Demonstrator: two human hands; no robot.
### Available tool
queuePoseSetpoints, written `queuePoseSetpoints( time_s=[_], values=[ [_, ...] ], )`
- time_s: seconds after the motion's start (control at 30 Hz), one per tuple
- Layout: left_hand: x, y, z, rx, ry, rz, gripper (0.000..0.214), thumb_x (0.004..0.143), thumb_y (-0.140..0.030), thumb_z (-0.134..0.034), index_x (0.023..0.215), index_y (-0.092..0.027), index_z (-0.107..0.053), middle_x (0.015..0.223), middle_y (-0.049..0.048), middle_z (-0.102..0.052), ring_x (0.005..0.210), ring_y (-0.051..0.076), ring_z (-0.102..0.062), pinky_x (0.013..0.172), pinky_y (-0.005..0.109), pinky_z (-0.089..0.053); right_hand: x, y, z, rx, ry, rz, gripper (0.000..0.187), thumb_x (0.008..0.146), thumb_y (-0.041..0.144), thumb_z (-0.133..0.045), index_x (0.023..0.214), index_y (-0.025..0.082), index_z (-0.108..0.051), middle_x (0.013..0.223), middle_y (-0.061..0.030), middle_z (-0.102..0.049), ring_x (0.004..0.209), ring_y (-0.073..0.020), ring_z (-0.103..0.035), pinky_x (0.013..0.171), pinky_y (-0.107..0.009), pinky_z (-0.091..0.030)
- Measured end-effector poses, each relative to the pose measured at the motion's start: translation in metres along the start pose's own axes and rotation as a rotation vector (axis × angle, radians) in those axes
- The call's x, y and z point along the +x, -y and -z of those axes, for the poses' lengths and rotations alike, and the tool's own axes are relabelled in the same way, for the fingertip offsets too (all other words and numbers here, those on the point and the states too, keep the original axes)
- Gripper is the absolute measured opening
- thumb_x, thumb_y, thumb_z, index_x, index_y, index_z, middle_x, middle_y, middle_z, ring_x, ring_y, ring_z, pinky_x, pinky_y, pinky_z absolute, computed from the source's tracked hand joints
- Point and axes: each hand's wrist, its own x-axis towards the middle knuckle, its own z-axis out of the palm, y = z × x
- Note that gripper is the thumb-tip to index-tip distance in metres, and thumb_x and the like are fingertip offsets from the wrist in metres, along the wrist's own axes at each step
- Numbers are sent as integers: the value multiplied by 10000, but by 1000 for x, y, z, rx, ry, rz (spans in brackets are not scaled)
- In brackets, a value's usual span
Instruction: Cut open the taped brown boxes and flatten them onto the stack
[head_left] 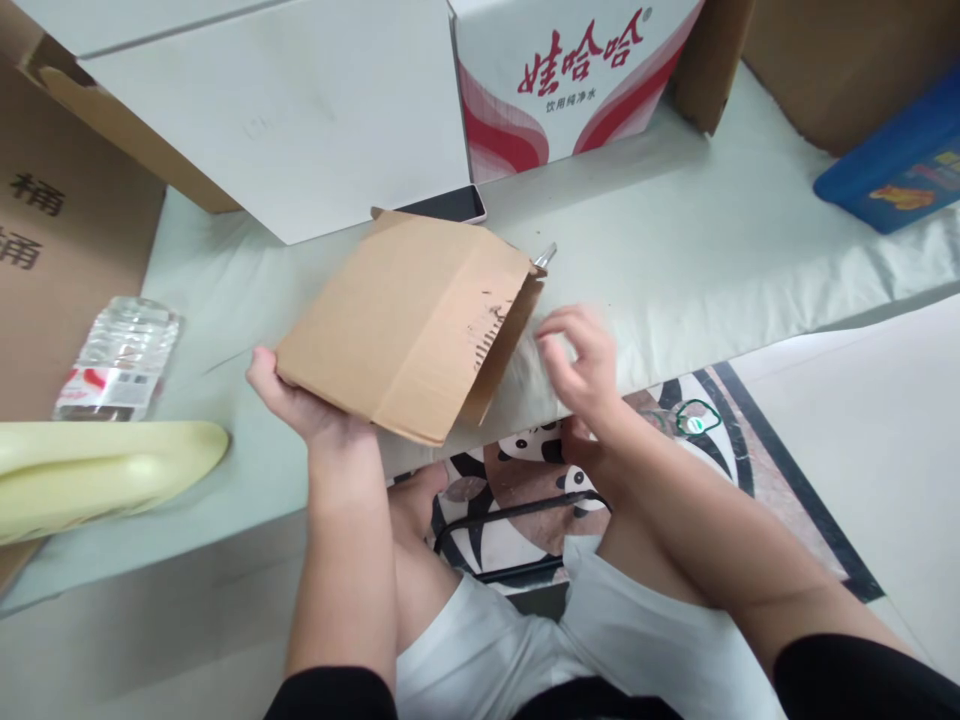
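My left hand (296,400) grips the near left edge of a small brown cardboard box (405,315), holding it tilted above the pale green tabletop (675,250). One flap on its right side has a torn, scuffed patch. My right hand (581,360) hovers just to the right of that flap, blurred, fingers curled and apart, with nothing visibly in it. A small silvery tip (546,255) pokes out behind the box's far right corner.
A large white box (300,110) and a red-and-white printed carton (555,75) stand at the back, with a phone (450,207) lying between them. A water bottle (120,360) and a pale yellow object (97,475) lie at left. A blue box (900,160) sits far right.
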Motion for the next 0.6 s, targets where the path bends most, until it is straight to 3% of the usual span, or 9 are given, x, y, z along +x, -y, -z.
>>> queuePoseSetpoints(
  time_s=[0.13, 0.2, 0.27, 0.47, 0.6],
  values=[
    [-1, 9, -6, -22, 11, -52, 525, 819, -658, -515, 914, -147, -593, 997, 136, -703, 1158, 349, -632, 965, 432, -506, -19, 17, -24, -74, 292, 278, 421, 901, 565, -595, 1119, 216, -683, 1112, -143, -726, 1153, -344, -638, 1058, -575, -462],
    [-4, 12, -9, -28, -6, -53, 435, 845, -569, -507, 907, -147, -588, 982, 132, -707, 1144, 331, -641, 946, 406, -507, -29, 18, -36, -124, 379, 300, 484, 864, 600, -634, 1135, 202, -689, 1079, -150, -727, 1111, -343, -651, 1069, -573, -461],
    [-8, 13, -12, -34, -14, -42, 389, 860, -531, -500, 890, -154, -589, 965, 123, -713, 1126, 318, -651, 914, 382, -511, -36, 15, -46, -164, 445, 283, 420, 852, 584, -672, 1073, 229, -714, 1028, -124, -733, 1051, -322, -669, 1065, -553, -473],
    [-16, 10, -10, 43, 124, -44, 389, 875, -591, -509, 865, -220, -627, 1002, 92, -730, 1217, 321, -631, 959, 405, -517, -47, 7, -59, -134, 354, 335, 156, 898, 452, -693, 936, 311, -747, 977, -72, -751, 1042, -300, -685, 1034, -505, -502],
    [-23, 4, -20, -14, 65, -46, 418, 891, -604, -441, 787, -218, -560, 893, 79, -689, 1129, 319, -648, 877, 408, -524, -51, 18, -57, -195, 326, 495, 150, 926, 385, -606, 957, 336, -745, 919, -38, -754, 905, -244, -688, 874, -440, -535]
  ],
)
